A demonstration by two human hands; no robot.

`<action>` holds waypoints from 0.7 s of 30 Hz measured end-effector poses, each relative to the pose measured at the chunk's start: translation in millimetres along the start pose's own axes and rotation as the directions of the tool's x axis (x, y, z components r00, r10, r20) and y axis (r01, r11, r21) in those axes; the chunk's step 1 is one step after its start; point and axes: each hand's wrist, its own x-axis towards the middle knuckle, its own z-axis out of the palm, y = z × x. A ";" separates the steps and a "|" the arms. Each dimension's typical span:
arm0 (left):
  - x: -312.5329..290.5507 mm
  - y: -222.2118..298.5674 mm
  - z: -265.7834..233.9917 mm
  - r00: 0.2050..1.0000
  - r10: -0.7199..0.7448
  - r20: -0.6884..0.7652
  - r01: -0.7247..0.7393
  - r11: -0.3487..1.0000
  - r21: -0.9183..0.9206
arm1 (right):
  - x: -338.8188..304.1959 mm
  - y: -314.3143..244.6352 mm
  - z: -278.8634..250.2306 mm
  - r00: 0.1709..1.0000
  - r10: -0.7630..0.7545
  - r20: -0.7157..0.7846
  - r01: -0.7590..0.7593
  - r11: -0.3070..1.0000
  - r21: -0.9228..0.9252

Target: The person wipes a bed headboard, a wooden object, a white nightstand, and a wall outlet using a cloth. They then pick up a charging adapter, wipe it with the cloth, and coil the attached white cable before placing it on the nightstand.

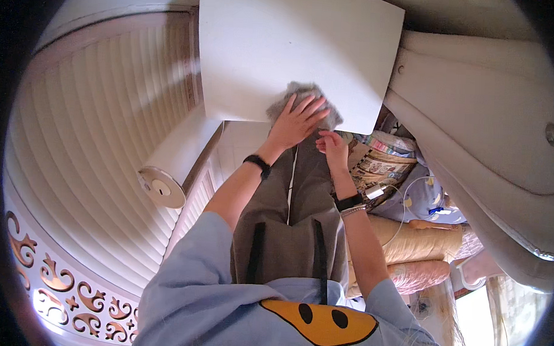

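Cloth (304, 88), grey and fluffy, lies directly under the left hand (296, 122), at the near edge of the white worktop (281, 39). That hand rests flat on top, fingers extended and spread, not closed round it. The right hand (335, 149) sits just to its right and closer to the body, beside the cloth's near right corner, fingers partly curled; whether they pinch anything, I cannot tell. The widest room lies ahead of the left hand, where white surface runs on to the far edge; a shorter stretch reaches the left edge, and the right edge is nearer still. Right of the right hand, a patterned fabric bundle (384, 167) sits near, with a cream upholstered panel (486, 119) farther out. Well left of the left hand is a white cylinder (171, 154)
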 end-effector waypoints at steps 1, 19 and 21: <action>18.0 -3.8 -2.6 0.999 -0.009 -0.039 0.010 0.999 0.034 | 3.6 -2.4 -1.6 1.000 -0.026 -0.001 0.026 0.999 -0.031; 49.1 -214.9 -80.5 0.791 -0.422 -0.444 0.532 0.832 0.157 | 9.2 -37.9 4.1 0.981 -0.122 -0.147 0.114 0.991 -0.065; 27.7 -214.9 -71.3 0.716 -0.411 -0.564 0.545 0.834 0.085 | 1.4 -35.1 27.7 0.993 -0.081 -0.086 0.080 0.997 -0.021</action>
